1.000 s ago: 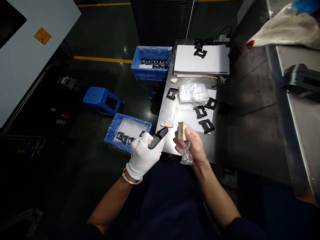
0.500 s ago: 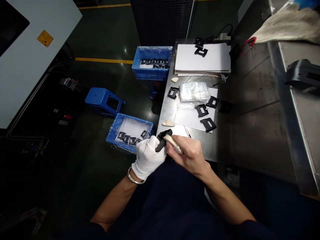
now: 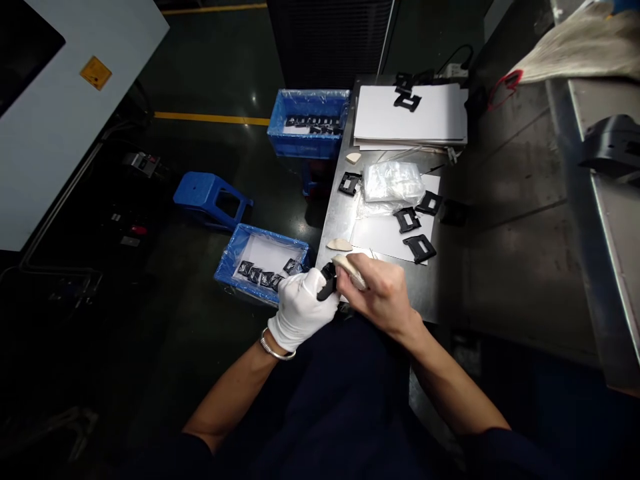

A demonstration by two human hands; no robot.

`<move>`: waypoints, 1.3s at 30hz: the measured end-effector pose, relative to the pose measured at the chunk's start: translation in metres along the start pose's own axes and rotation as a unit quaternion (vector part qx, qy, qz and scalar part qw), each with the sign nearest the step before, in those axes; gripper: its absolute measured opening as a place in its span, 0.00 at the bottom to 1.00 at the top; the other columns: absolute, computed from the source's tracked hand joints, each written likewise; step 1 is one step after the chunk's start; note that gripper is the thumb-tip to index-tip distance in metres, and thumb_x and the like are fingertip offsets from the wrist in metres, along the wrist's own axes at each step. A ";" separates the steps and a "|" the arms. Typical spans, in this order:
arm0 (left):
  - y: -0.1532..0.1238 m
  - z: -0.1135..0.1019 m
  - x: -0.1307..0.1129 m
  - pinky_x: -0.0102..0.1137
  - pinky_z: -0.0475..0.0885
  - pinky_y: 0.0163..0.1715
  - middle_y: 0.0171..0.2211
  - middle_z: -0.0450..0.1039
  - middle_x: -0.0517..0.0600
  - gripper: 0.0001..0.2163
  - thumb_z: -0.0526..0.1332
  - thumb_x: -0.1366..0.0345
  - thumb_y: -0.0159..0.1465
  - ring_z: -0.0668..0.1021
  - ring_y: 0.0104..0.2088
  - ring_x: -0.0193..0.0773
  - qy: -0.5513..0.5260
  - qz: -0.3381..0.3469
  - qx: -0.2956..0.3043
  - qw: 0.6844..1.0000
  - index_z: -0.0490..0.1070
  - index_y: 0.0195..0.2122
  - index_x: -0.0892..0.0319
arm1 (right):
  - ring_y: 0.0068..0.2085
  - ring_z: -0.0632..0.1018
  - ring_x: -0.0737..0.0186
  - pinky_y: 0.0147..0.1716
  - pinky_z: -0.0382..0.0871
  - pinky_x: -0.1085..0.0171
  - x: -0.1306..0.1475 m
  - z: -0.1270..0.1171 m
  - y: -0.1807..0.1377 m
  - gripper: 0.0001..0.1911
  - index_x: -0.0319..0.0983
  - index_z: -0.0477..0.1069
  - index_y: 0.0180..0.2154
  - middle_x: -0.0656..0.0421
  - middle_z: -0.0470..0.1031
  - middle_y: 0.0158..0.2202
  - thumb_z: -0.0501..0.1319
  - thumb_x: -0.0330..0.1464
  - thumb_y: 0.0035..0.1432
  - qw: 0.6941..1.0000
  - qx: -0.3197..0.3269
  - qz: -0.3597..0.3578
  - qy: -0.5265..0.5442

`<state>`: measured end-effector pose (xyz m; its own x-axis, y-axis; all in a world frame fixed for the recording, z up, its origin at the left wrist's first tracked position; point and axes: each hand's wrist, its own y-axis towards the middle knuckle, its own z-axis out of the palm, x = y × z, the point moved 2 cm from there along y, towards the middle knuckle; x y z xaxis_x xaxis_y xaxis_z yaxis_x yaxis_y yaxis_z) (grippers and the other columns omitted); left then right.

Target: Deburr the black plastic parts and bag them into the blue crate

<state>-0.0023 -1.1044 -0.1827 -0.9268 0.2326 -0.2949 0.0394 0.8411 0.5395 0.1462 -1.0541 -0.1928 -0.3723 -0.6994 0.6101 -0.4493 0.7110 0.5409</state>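
My left hand, in a white glove, is closed around a black plastic part. Bare and pinched, my right hand grips a cream felt-like pad and presses it against that part; the contact is mostly hidden by the fingers. Just beyond my hands, a similar cream pad lies on the metal table. Several black frame-shaped parts, such as this black frame, rest on and beside white paper to the right.
Left of the table stands a blue lined bin holding black parts; another blue bin is farther back. A blue stool is on the floor. Clear plastic bags and a stack of white sheets lie on the table.
The black part has turned in my left hand, so less of it shows. The pad in my right hand has shifted slightly over it. The whole view has moved a little.
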 end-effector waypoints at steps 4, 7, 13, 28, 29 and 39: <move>0.002 -0.004 0.001 0.31 0.58 0.20 0.17 0.57 0.41 0.17 0.63 0.70 0.61 0.63 0.17 0.31 -0.036 -0.006 -0.004 0.999 0.53 0.24 0.54 | 0.22 0.71 0.68 0.24 0.61 0.66 0.005 -0.010 -0.006 0.05 0.40 0.70 0.36 0.64 0.71 0.23 0.58 0.31 0.66 0.999 0.020 -0.016 0.044; 0.002 -0.012 0.002 0.28 0.60 0.20 0.17 0.56 0.38 0.20 0.68 0.67 0.60 0.64 0.17 0.28 -0.056 -0.055 -0.041 0.996 0.53 0.25 0.54 | 0.22 0.72 0.68 0.24 0.64 0.66 0.009 -0.024 -0.014 0.03 0.41 0.71 0.38 0.63 0.74 0.24 0.62 0.28 0.62 0.997 -0.052 -0.010 0.048; 0.006 -0.021 -0.008 0.29 0.65 0.21 0.17 0.59 0.38 0.19 0.70 0.64 0.59 0.67 0.17 0.29 -0.014 -0.013 -0.055 0.998 0.56 0.26 0.55 | 0.22 0.74 0.66 0.24 0.68 0.65 0.017 -0.032 -0.018 0.05 0.43 0.72 0.37 0.62 0.75 0.24 0.64 0.28 0.58 0.994 -0.103 -0.005 0.020; 0.007 0.015 0.013 0.28 0.66 0.19 0.16 0.63 0.41 0.15 0.63 0.65 0.64 0.69 0.16 0.33 -0.040 -0.046 0.052 0.997 0.58 0.24 0.55 | 0.22 0.71 0.65 0.21 0.65 0.66 -0.008 -0.033 -0.018 0.08 0.42 0.68 0.31 0.62 0.70 0.22 0.57 0.31 0.64 0.993 -0.052 0.111 0.001; 0.013 0.025 0.020 0.27 0.64 0.17 0.15 0.61 0.40 0.17 0.63 0.61 0.65 0.68 0.15 0.32 -0.055 -0.066 0.091 0.992 0.56 0.23 0.55 | 0.21 0.72 0.64 0.21 0.65 0.66 -0.016 -0.041 -0.022 0.08 0.42 0.69 0.32 0.62 0.70 0.22 0.56 0.32 0.64 0.987 -0.071 0.145 -0.009; 0.213 0.094 -0.035 0.29 0.58 0.19 0.16 0.67 0.45 0.09 0.55 0.62 0.67 0.72 0.16 0.38 -0.017 0.152 0.234 0.960 0.69 0.30 0.56 | 0.24 0.76 0.65 0.23 0.70 0.67 -0.003 -0.207 -0.032 0.06 0.45 0.72 0.43 0.62 0.76 0.29 0.60 0.36 0.65 0.934 -0.184 0.208 -0.226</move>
<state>0.0735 -0.8872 -0.1315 -0.8335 0.5109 -0.2106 0.4766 0.8575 0.1938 0.3296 -1.0598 -0.0921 -0.7939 -0.2583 0.5504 0.0883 0.8468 0.5246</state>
